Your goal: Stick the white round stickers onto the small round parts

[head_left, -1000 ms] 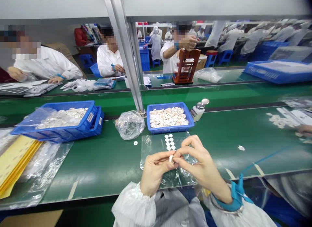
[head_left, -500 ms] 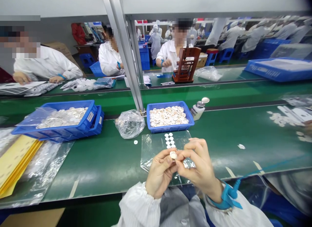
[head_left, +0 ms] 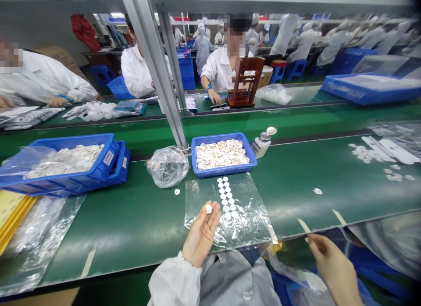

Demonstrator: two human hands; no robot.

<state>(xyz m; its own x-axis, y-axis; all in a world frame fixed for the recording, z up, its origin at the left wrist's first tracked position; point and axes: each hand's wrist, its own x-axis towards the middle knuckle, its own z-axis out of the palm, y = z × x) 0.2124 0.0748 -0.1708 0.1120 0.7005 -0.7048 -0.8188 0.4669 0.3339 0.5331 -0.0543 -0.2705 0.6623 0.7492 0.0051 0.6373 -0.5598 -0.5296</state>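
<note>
My left hand [head_left: 200, 236] is palm up over the left part of a clear plastic bag [head_left: 197, 192]. Between its thumb and fingertips it holds a small white round sticker-like disc [head_left: 208, 208]. Two columns of white discs [head_left: 225, 196] lie on the bag. My right hand [head_left: 333, 260] is low at the right, just off the table's front edge, its thumb and fingers pinched together. Whether anything is in that pinch is too small to make out. Beyond the bag stands a blue bin [head_left: 223, 172] heaped with similar discs.
A white bottle [head_left: 262, 146] with its lid up stands right of the bin. Left are crumpled plastic [head_left: 168, 166] and stacked blue trays [head_left: 72, 187]. Single discs lie on the green table [head_left: 289, 174]. A co-worker [head_left: 219, 62] sits opposite. Below the edge is a blue container [head_left: 291, 293].
My hands have come apart. The right hand has left the disc and moved right, past the table edge; the left keeps the disc, slightly further left. The view has shifted a little.
</note>
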